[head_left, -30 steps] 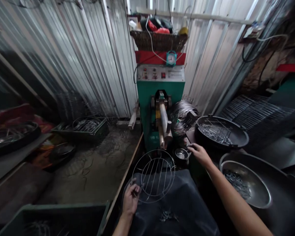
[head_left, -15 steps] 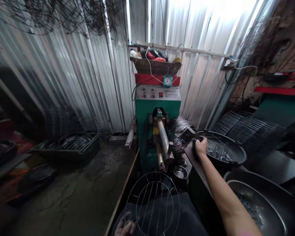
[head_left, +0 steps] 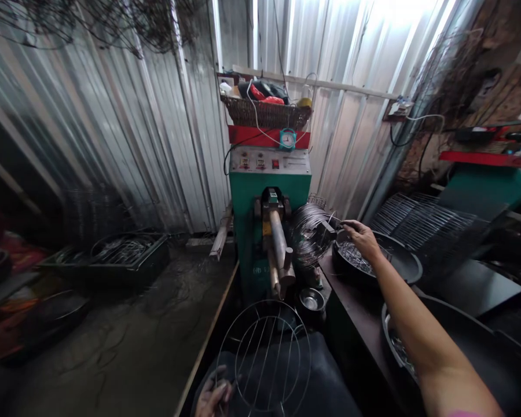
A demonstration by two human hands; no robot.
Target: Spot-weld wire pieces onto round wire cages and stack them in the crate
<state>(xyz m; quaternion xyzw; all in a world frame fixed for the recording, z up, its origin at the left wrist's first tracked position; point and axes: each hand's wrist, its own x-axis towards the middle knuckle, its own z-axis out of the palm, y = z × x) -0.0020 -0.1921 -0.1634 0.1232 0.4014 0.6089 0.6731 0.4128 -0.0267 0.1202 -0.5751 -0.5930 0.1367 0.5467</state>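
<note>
My right hand (head_left: 363, 238) reaches over the near-left side of a black pan (head_left: 413, 267) holding loose metal wire pieces (head_left: 355, 258). Its fingertips are pinched together beside a dark block at the coil of wire (head_left: 309, 231); what they hold is too small to make out. A round wire rack (head_left: 272, 364) with parallel bars lies over my lap. At its left edge is my left hand (head_left: 213, 394), fingers curled. Blur hides whether it grips the rack or small wires. Ahead stands a green welding-type machine (head_left: 249, 231) with a metal arm (head_left: 279, 234).
A small metal bowl (head_left: 311, 300) sits below the machine arm. A larger dark basin (head_left: 438, 324) stands at the right, near stacked wire grids (head_left: 421, 220). At left is a green tray (head_left: 113, 263) of metal parts. A wooden edge (head_left: 211, 336) runs beside my left leg.
My right hand has lifted from the pan's left rim and moved slightly up and right, fingertips now pinched. The left hand and rack have stayed about in place. The view has shifted a little right.
</note>
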